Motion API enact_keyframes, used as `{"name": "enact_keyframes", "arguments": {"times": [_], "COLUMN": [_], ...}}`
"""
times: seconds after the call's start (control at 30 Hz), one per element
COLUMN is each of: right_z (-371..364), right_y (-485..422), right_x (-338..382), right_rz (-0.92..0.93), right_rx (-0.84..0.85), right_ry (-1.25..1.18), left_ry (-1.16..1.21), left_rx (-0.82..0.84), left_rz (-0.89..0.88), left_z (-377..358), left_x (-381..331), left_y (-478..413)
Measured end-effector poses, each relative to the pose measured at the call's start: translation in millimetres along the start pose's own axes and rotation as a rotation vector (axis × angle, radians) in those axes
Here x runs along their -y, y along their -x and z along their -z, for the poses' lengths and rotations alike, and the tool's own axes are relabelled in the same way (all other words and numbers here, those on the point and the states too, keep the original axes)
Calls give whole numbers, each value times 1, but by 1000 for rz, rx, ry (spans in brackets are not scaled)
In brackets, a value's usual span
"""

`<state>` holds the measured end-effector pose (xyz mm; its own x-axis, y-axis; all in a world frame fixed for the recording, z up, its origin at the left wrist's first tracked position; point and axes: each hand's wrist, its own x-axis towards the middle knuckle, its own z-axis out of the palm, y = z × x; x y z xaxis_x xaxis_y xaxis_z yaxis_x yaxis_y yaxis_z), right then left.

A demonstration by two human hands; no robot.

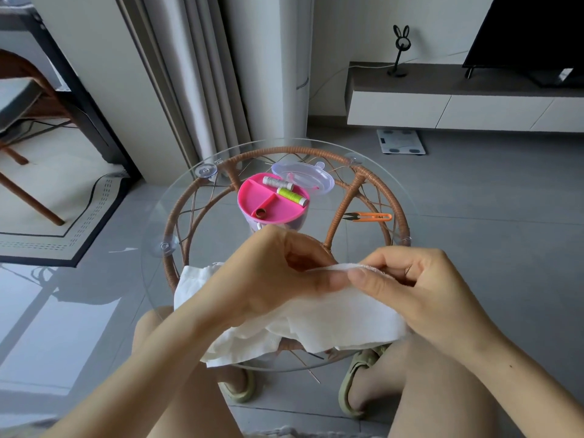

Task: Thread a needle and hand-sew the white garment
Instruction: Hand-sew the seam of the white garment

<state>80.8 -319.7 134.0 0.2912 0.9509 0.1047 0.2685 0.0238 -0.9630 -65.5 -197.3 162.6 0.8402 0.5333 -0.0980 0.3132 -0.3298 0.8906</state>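
Observation:
The white garment (328, 320) lies crumpled on the near part of a round glass table (177, 216) and hangs over its front edge. My left hand (278, 273) grips a raised fold of the cloth from the left. My right hand (407, 282) pinches the same folded edge between thumb and fingers, close against the left thumb. No needle or thread shows between my fingers. A pink sewing-kit tray (268, 200) stands behind my hands, holding a grey spool (278, 182), a lime-green spool (291, 196) and a small brown ring.
The kit's clear lid (308, 178) lies open behind the tray. Orange thread snips (368, 217) rest at the table's right. The wicker table frame shows through the glass. My knees and slippered feet are below. A TV cabinet and a scale stand at the far right.

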Motion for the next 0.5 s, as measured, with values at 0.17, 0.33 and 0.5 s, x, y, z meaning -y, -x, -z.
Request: {"name": "enact_keyframes", "arguments": {"times": [0.17,0.33,0.5], "right_z": [8,2,-8], "right_y": [0,-8,-17], "right_x": [-2,-2,-7], "right_rz": [-51,-91,-103], "right_rx": [100,96,4], "right_ry": [-17,-58,-56], "left_ry": [-13,-346,-405], "left_rx": [92,98,-119], "left_rz": [-24,-1,20], "left_z": [5,11,-8], "left_x": [-1,-7,-6], "left_y": [3,-8,-12]}}
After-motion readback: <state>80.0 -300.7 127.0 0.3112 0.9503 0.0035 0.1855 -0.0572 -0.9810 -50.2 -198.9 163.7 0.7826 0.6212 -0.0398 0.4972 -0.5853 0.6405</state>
